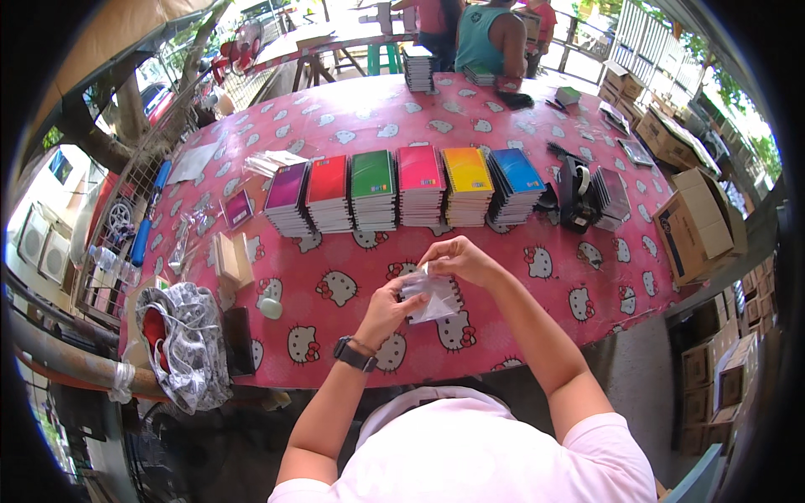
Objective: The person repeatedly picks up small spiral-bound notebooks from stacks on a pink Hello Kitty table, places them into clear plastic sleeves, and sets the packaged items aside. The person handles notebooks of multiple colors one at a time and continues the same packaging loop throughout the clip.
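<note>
Near the front of the table, a small spiral-bound notebook (438,303) lies between my hands in what looks like a clear plastic sleeve. My left hand (386,312), with a dark watch on its wrist, grips the sleeved notebook by its left side. At the top edge, the fingers of my right hand (458,258) are pinched together on the sleeve. Beyond them runs a row of notebook stacks: purple (286,191), red (327,178), green (372,174), pink (420,169), yellow (467,173) and blue (516,173). The exact grip under the fingers is partly hidden.
Right of the row stand a black tape dispenser (575,201) and another notebook stack (610,198). A cardboard box (693,225) sits at the right edge. On the left are a patterned cloth bag (191,348), a pale green container (270,307) and a tan holder (235,261). People (490,42) are at the far end.
</note>
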